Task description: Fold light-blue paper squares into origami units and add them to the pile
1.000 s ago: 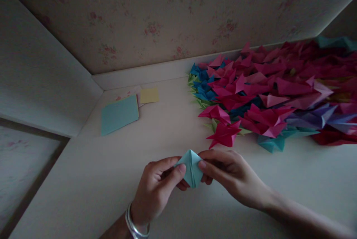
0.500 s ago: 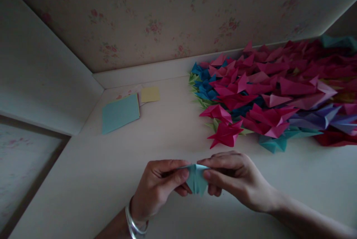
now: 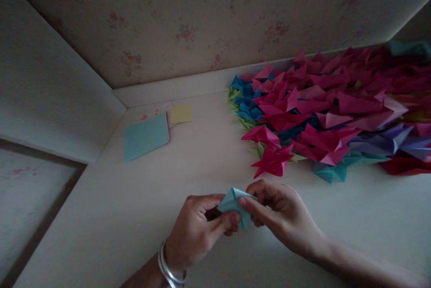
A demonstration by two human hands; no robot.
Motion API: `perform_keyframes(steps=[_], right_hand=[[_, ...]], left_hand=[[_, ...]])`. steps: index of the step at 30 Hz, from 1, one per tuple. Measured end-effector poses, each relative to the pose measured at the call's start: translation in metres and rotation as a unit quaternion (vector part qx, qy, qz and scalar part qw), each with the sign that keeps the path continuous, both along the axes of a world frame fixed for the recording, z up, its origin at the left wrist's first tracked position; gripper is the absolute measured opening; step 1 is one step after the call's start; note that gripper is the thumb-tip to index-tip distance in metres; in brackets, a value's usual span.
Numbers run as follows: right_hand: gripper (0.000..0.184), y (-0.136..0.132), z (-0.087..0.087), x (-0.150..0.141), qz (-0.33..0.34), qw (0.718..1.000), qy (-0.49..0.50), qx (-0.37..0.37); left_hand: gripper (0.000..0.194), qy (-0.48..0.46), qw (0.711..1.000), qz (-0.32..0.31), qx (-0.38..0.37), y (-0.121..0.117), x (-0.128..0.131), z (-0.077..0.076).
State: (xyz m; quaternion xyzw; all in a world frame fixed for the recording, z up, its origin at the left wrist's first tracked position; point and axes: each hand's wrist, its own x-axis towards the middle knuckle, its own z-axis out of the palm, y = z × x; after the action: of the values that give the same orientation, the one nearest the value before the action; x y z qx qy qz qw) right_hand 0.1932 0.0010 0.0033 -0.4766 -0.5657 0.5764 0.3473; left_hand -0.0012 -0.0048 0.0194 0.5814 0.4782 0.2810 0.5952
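A folded light-blue origami paper (image 3: 230,202) is held over the white tabletop (image 3: 144,207), its left side pinched between thumb and fingers of the left hand (image 3: 202,225), its right side by those of the right hand (image 3: 279,209). Folded paper figures (image 3: 323,107) are heaped at right below floral wallpaper (image 3: 185,32); a light-blue paper stack (image 3: 146,137) is laid at left.

Shiny, rounded silver-coloured bangles (image 3: 165,271) circle the left wrist (image 3: 175,256).
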Motion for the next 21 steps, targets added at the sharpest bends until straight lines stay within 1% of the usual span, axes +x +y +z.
perform_keyframes(steps=[2,4,6,9,12,14,17,19,21], right_hand=[[0.035,-0.001,-0.002,-0.001,0.021,1.000,-0.010,0.000],[0.036,0.000,-0.002,0.000,0.042,0.999,0.006,-0.020],[0.036,0.002,0.001,0.001,0.056,0.997,0.042,-0.045],[0.028,0.007,0.007,0.005,0.078,0.987,0.115,-0.074],[0.023,0.009,0.009,0.009,0.097,0.978,0.160,-0.089],[0.022,0.011,0.008,0.011,0.089,0.977,0.167,-0.099],[0.022,0.012,0.001,0.012,0.045,0.976,0.183,-0.112],[0.018,0.013,-0.003,0.013,0.023,0.971,0.207,-0.114],[0.015,0.014,-0.007,0.013,0.019,0.963,0.239,-0.119]], left_hand=[[0.022,-0.005,1.000,-0.009,-0.008,0.000,0.001,-0.001],[0.025,-0.018,0.999,-0.007,-0.036,0.000,0.001,-0.001],[0.027,-0.044,0.996,0.006,-0.082,0.001,0.000,-0.001],[0.028,-0.088,0.985,0.025,-0.149,0.002,-0.002,-0.002],[0.026,-0.115,0.975,0.039,-0.184,0.002,-0.004,-0.004],[0.024,-0.135,0.972,0.050,-0.186,0.003,-0.004,-0.004],[0.023,-0.179,0.965,0.061,-0.184,0.002,-0.004,-0.003],[0.024,-0.214,0.956,0.076,-0.188,0.001,-0.005,-0.003],[0.021,-0.239,0.947,0.100,-0.190,0.000,-0.006,-0.003]])
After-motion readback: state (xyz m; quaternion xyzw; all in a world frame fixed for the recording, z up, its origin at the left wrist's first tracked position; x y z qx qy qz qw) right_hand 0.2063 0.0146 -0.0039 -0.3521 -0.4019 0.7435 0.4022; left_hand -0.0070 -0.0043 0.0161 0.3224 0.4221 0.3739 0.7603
